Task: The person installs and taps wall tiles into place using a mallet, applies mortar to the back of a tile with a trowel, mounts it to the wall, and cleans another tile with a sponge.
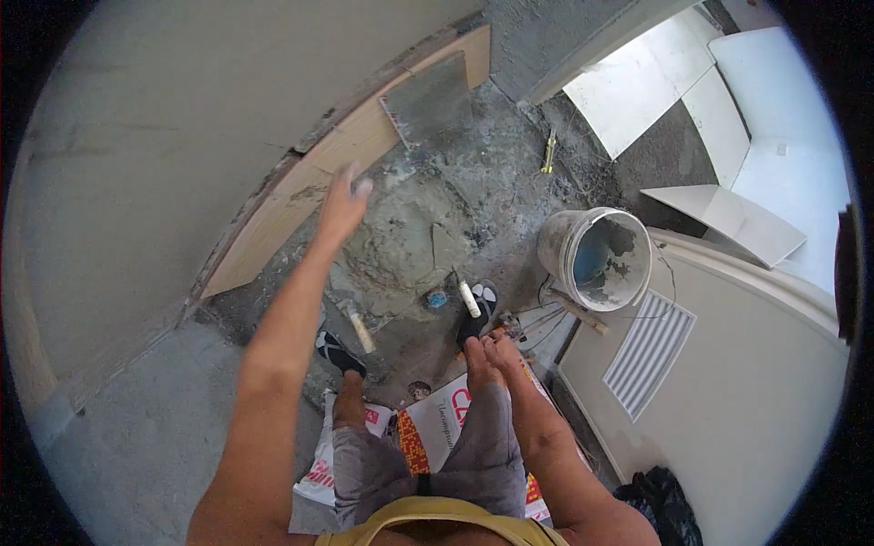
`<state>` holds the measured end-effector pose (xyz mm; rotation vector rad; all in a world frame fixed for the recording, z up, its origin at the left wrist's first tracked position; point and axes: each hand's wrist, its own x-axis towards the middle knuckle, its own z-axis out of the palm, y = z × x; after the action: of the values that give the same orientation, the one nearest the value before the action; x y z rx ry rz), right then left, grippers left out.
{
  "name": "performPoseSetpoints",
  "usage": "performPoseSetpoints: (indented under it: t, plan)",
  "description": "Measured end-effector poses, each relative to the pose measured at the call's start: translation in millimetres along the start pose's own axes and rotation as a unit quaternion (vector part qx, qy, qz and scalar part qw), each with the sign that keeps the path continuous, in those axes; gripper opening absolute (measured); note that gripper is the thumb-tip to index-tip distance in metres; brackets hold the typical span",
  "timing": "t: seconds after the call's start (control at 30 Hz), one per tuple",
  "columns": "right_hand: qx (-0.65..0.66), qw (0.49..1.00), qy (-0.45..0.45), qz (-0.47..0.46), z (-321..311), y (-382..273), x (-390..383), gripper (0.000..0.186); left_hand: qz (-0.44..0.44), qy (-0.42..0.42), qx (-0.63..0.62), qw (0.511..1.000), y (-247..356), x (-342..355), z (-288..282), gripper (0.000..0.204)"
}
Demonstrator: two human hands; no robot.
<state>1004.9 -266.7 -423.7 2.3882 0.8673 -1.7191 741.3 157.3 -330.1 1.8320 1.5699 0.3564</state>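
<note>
Reaching forward, my left hand (348,202) has its fingers apart and holds nothing, near a wood-faced board (258,237) along the wall. Below it lies a mound of wet grey mortar (401,237), with a white-handled tool (469,298), a wooden-handled tool (362,332) and a small blue object (437,298) at its edge. My right hand (501,350) is closed beside my right knee, on something I cannot make out; orange and metal tools lie just past it, partly hidden. A grey square tile or board (428,100) leans against the wooden board.
A mortar-stained bucket (619,273) stands right, beside a pale door panel (728,382) with a louvred vent. White tiles (637,77) and a yellow-handled tool (549,153) lie beyond. Printed sacks (437,409) lie under me; a black plastic bag (660,500) sits lower right.
</note>
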Motion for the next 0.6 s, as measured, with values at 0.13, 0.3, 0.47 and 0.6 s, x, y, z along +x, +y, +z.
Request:
performPoseSetpoints:
  t: [0.13, 0.3, 0.47, 0.6]
  plan:
    - [0.015, 0.998, 0.06, -0.016, -3, 20, 32, 0.041, 0.149, 0.041, 0.154, 0.976, 6, 115, 62, 0.062]
    - [0.029, 0.999, 0.036, 0.005, 4, 45, 67, 0.045, 0.209, 0.079, 0.303, 0.926, -21, 190, 107, 0.059]
    - [-0.025, 0.998, 0.064, -0.008, 30, 25, 114, 0.049, 0.24, 0.116, 0.359, 0.895, -32, 206, 120, 0.067]
    - [-0.015, 0.995, 0.095, -0.038, 59, -8, 168, 0.059, 0.072, 0.083, 0.359, 0.927, -6, 203, 120, 0.059]
